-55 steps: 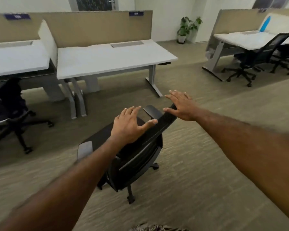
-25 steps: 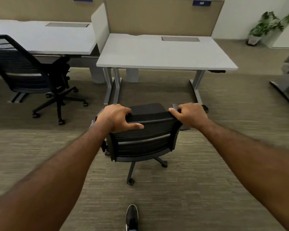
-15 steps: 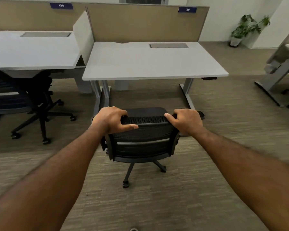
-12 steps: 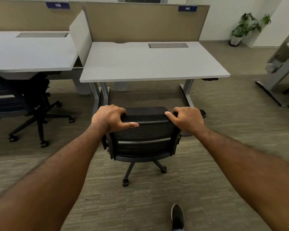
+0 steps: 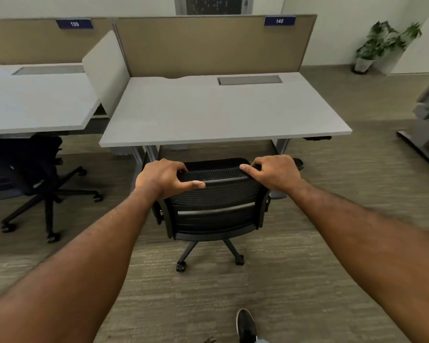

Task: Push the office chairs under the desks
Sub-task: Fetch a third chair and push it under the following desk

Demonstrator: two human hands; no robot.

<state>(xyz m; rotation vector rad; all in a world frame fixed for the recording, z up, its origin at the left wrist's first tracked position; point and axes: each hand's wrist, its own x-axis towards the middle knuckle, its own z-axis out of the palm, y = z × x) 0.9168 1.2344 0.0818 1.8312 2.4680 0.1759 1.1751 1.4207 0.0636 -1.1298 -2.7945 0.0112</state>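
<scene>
A black mesh-backed office chair (image 5: 216, 206) stands on the carpet facing the white desk (image 5: 223, 112) labelled 140, its seat just short of the desk's front edge. My left hand (image 5: 162, 178) grips the top left corner of the backrest. My right hand (image 5: 274, 172) grips the top right corner. The chair's right armrest (image 5: 298, 164) pokes out beyond my right hand. The seat is mostly hidden behind the backrest and my hands.
A second black chair (image 5: 32, 174) sits partly under the left desk (image 5: 35, 102) labelled 139. Beige partition panels (image 5: 208, 45) back both desks. A potted plant (image 5: 379, 45) stands at the far right, and another desk's grey leg (image 5: 421, 139) is at the right edge. My shoe (image 5: 245, 325) shows below.
Both hands took hold of the backrest and turned the chair square to desk 140. Over the last second the chair has rolled closer to the desk's front edge.
</scene>
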